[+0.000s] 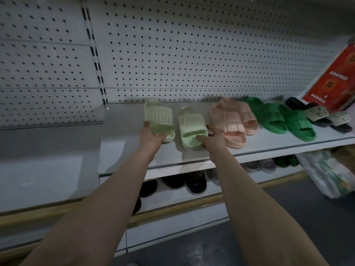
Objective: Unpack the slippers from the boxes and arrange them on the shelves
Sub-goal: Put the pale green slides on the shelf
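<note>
The pale green ribbed foam slipper pair (190,123) is positioned on the white metal shelf (269,143). One near end is gripped by the left hand (151,139), the other by the right hand (213,140), fingers (162,136) curled round the sole. Light, soft handling is expected; the thick sole edge is the recommended hold

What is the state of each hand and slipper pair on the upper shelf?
Left hand: grips left pale green slipper at its toe end.
Right hand: pinches right pale green slipper at its toe end.
Pink slippers: paired on shelf.
Dark green slippers: paired on shelf.
Black jewelled slippers: paired on shelf.
</note>
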Demonstrator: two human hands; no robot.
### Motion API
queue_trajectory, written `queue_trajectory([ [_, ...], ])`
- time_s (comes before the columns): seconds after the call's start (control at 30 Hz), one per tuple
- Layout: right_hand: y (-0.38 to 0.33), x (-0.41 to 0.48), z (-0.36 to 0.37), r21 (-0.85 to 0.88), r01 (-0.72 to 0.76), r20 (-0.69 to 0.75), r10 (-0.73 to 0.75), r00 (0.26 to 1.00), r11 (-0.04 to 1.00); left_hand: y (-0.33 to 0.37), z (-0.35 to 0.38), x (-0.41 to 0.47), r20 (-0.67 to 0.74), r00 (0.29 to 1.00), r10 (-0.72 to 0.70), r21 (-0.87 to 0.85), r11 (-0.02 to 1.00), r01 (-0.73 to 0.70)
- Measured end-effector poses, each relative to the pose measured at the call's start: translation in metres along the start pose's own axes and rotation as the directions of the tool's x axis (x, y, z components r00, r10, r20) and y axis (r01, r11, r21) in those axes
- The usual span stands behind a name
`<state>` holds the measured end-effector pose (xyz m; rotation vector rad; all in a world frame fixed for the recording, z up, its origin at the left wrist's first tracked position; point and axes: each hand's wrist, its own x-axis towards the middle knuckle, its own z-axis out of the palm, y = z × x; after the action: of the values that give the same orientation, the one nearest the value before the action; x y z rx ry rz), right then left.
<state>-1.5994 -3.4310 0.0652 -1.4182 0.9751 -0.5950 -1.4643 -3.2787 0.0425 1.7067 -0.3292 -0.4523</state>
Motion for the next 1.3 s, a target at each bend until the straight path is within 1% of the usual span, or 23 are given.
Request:
queue_trajectory([
  [0.03, 0.0, 0.0, 0.001, -0.042, 0.015, -0.005, -0.015, 1.0, 0.999, 0.0, 0.0, 0.003, -0.002, 1.0, -0.004, 0.039, 0.999, 0.004],
  [0.17, 0.0, -0.003, -0.005, -0.111, 0.033, 0.01, -0.032, 0.999, 0.993, 0.002, 0.005, 0.004, -0.045, 0.999, 0.015, 0.177, 0.984, -0.007],
  [0.3, 0.004, -0.012, -0.019, -0.155, 0.069, -0.015, -0.073, 0.997, 0.986, 0.007, 0.012, -0.011, -0.088, 0.995, 0.039, 0.231, 0.973, -0.018],
  [0.47, 0.012, -0.034, -0.053, -0.181, 0.133, -0.006, -0.136, 0.991, 0.975, 0.01, 0.034, -0.049, -0.148, 0.987, 0.068, 0.175, 0.984, -0.042],
  [0.57, 0.019, -0.051, -0.086, -0.154, 0.118, -0.051, -0.127, 0.991, 0.981, 0.013, 0.055, -0.08, -0.13, 0.985, 0.114, 0.128, 0.987, -0.097],
  [0.7, 0.034, -0.077, -0.138, -0.13, 0.103, -0.093, -0.115, 0.989, 0.986, 0.016, 0.095, -0.118, 0.02, 0.985, 0.169, 0.067, 0.983, -0.17],
  [0.8, 0.046, -0.098, -0.182, -0.119, 0.073, -0.113, -0.087, 0.99, 0.99, 0.014, 0.133, -0.15, 0.146, 0.977, 0.154, 0.038, 0.986, -0.161],
  [0.93, 0.061, -0.125, -0.246, -0.118, 0.06, -0.198, -0.082, 0.977, 0.991, 0.01, 0.191, -0.195, 0.262, 0.955, 0.14, 0.014, 0.989, -0.149],
  [1.1, 0.097, -0.158, -0.325, -0.068, -0.012, -0.345, -0.012, 0.938, 0.998, -0.003, 0.265, -0.249, 0.442, 0.887, 0.132, 0.04, 0.985, -0.167],
  [1.2, 0.115, -0.176, -0.368, -0.029, -0.049, -0.409, 0.033, 0.912, 0.998, -0.007, 0.309, -0.277, 0.532, 0.839, 0.118, 0.056, 0.983, -0.174],
  [1.3, 0.134, -0.189, -0.409, 0.001, -0.085, -0.5, 0.074, 0.863, 0.996, -0.006, 0.355, -0.303, 0.64, 0.763, 0.094, 0.051, 0.985, -0.164],
])
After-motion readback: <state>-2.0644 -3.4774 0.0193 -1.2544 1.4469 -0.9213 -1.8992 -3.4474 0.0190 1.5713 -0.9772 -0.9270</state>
